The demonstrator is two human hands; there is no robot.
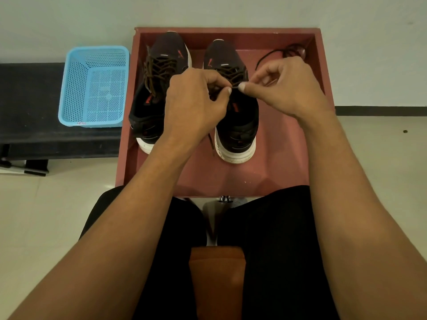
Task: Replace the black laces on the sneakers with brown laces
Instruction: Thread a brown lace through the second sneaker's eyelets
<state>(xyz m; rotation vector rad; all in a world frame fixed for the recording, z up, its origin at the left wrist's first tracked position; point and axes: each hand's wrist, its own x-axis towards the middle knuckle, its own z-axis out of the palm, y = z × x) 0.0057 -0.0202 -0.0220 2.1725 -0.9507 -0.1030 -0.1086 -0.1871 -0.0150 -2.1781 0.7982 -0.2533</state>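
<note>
Two black sneakers with white soles stand side by side in a reddish tray, toes pointing away. The left sneaker carries brown laces. Over the right sneaker both hands meet above its tongue. My left hand pinches a brown lace between thumb and finger. My right hand pinches the same lace from the other side. A short lace end hangs between the two heels. A loose black lace lies in the tray's far right corner.
An empty blue plastic basket sits on a black bench left of the tray. A pale wall is behind. My legs in black trousers are below the tray, with an orange seat between them.
</note>
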